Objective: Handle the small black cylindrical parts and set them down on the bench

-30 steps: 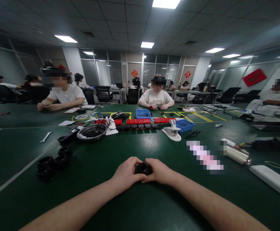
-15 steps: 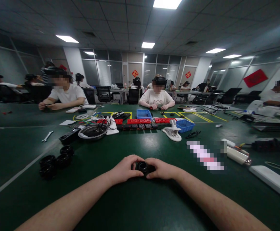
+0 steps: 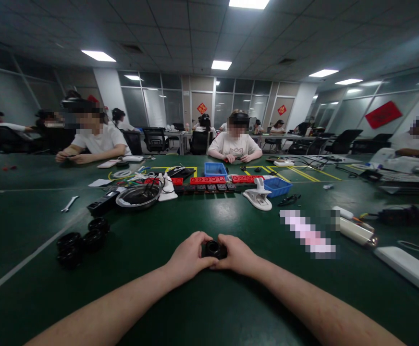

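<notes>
Between my two hands, low over the green table, is a black round part with a hollow centre [image 3: 214, 248]; its exact kind I cannot make out. My left hand [image 3: 190, 253] curls around its left side, thumb in front and fingers behind. From the right, my right hand [image 3: 235, 253] grips the same part, its thumb meeting the left thumb at the front. Part of the piece is covered by the fingers. Off to the left lie several similar black round parts [image 3: 93, 239] in a cluster.
Behind my hands are a metal bowl [image 3: 137, 204], red socket strips [image 3: 207, 180], a white clip base [image 3: 258, 198] and blue bins [image 3: 277, 186]. A wrench [image 3: 69, 204] lies left. A white bar [image 3: 411, 274] and a beige cylinder [image 3: 357, 233] lie right. Several people sit around.
My right hand has shifted its grip around the black part, its fingers and thumb moving slightly left until the thumbs meet. The part stays in about the same place.
</notes>
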